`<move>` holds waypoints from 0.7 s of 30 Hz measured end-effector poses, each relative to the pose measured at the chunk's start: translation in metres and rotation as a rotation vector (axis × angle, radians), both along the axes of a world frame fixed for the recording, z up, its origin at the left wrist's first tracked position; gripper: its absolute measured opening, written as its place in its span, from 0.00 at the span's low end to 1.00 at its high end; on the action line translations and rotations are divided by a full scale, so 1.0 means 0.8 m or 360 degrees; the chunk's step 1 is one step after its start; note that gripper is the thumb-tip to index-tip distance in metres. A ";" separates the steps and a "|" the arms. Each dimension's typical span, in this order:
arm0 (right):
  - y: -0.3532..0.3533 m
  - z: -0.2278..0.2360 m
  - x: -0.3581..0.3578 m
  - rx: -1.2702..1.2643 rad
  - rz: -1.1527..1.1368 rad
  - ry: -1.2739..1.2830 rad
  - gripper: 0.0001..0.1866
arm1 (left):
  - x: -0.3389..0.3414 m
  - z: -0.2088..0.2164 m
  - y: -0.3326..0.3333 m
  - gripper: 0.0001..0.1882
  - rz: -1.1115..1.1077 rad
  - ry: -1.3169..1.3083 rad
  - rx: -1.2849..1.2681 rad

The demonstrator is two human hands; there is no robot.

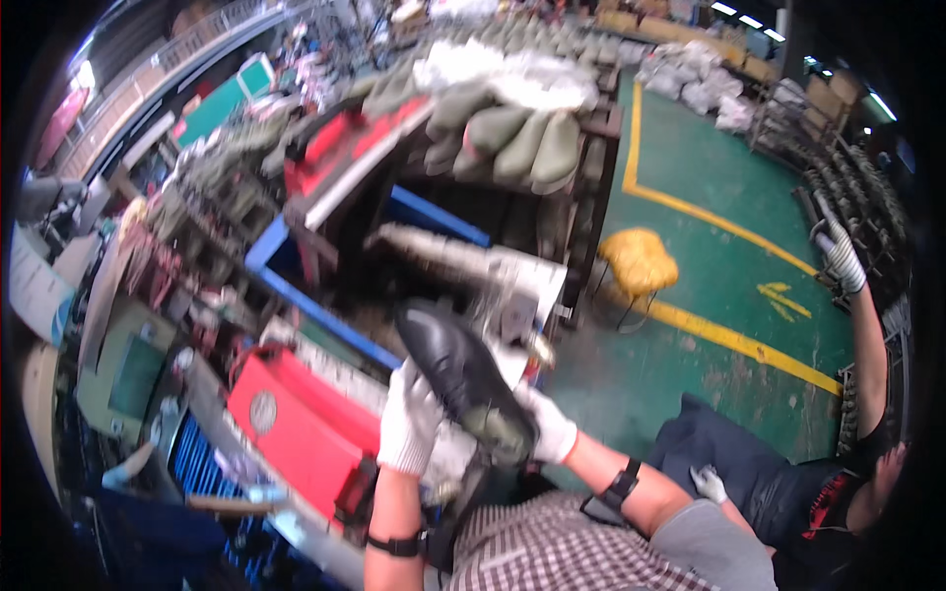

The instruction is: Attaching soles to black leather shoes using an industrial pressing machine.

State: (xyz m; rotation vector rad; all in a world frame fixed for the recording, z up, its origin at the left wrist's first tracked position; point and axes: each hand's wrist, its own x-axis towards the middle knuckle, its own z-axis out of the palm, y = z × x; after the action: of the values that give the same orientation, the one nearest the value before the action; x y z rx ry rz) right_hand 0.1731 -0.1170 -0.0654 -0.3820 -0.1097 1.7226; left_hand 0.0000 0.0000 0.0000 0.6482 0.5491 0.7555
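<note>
1. Black shoe (pixel 443 355): held up to the right of the red machine cover (pixel 301 428), toe away from the wearer, probably so its upper stays in view.
2. Left hand (pixel 410 419): gloved, half-closed along the shoe's left side, apparently steadying it.
3. Right hand (pixel 548 426): gloved, curled at the heel end, likely bearing weight there; its fingertips are hidden, so I cannot tell how tightly they close.
4. Green foot-shaped forms (pixel 522 146): beyond the cover, packed side by side, presumably to save room.
5. Yellow stool (pixel 639 261): well right of the cover.
</note>
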 end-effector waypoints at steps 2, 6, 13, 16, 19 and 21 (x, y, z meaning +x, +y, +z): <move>-0.019 -0.017 -0.026 0.0281 0.0308 0.0694 0.28 | -0.003 0.019 -0.016 0.31 0.0036 -0.0098 0.0054; -0.068 -0.062 -0.046 0.0071 0.0259 0.0080 0.41 | -0.033 -0.036 -0.064 0.28 0.0176 -0.0146 0.0305; -0.120 -0.052 -0.081 -0.0110 0.0071 0.0100 0.29 | -0.074 -0.050 -0.108 0.22 0.0338 0.0137 0.0096; -0.132 -0.047 -0.097 -0.0065 -0.0049 -0.0305 0.30 | -0.088 -0.061 -0.119 0.21 0.0364 0.0144 0.0166; -0.123 -0.053 -0.091 0.0331 0.0635 0.0557 0.33 | -0.104 -0.054 -0.131 0.21 0.0288 0.0339 0.0267; -0.138 -0.048 -0.101 0.0347 0.0571 0.0979 0.40 | -0.109 -0.040 -0.142 0.22 0.0283 0.0524 0.0310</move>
State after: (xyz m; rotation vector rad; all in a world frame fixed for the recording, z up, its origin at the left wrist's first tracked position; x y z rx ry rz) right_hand 0.0920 -0.2272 -0.1038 0.3566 0.0881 2.0836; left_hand -0.0874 -0.1134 -0.0319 0.9218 0.8500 0.8820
